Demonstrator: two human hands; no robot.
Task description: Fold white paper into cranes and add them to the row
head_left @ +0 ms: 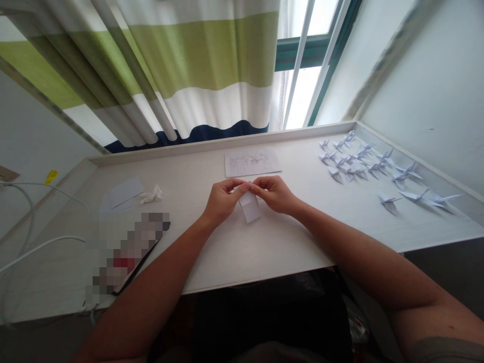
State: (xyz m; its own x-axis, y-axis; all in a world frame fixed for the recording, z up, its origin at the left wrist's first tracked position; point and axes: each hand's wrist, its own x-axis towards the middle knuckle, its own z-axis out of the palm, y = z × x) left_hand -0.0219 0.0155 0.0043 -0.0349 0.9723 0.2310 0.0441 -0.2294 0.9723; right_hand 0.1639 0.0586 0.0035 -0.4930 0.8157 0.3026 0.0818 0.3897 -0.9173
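Between my two hands is a small folded piece of white paper [250,208], its lower part hanging toward me over the table. My left hand [226,197] pinches its top edge with thumb and fingers. From the other side my right hand [275,193] pinches the same edge, and the two thumbs meet there. The fingers cover the upper end of the paper. Just beyond my hands lies a printed sheet [252,162] with a table on it. To the right stand several folded white paper cranes [355,164] in loose rows.
On the left lie flat white paper sheets [124,193], a crumpled tissue [152,195] and a blurred-out flat device [132,252]. White cables [45,252] curve over the left end. A raised rim [227,140] borders the white table's back, below a striped curtain [204,55].
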